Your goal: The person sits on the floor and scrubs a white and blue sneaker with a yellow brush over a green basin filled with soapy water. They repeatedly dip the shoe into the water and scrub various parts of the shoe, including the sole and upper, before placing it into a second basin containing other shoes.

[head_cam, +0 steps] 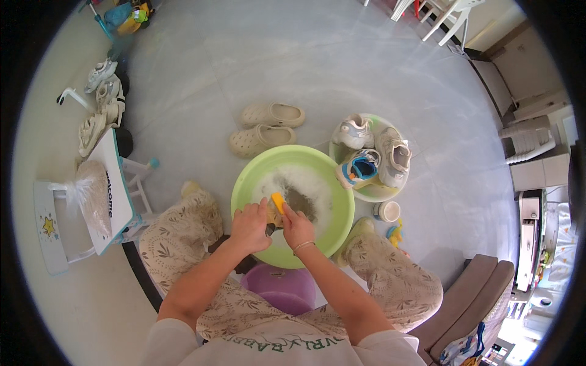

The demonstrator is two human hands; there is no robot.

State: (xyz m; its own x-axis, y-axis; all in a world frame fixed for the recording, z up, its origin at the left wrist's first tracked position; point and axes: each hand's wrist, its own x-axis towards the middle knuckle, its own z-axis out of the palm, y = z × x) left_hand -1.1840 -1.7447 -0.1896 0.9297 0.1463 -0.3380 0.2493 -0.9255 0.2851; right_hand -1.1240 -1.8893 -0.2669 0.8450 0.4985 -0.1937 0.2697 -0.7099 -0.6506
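A round green basin (242,183) of cloudy water with white suds (316,183) stands on the floor between my knees. My right hand (298,226) grips a small orange block-like tool (278,202), perhaps a brush; its working side is hidden. Over the basin's left half, my left hand (250,227) is closed on a tan and dark item (273,216), possibly a shoe. Most of that item is hidden by my hands. The orange tool is right against the item, above the suds.
Right of the basin, a tub (373,196) holds several shoes (393,158). Beside it are a white cup (389,211) and a yellow toy (395,234). Beige clogs (263,139) lie beyond the basin. A purple plastic basin or stool (278,290) is under me. A child's chair (112,192) stands left.
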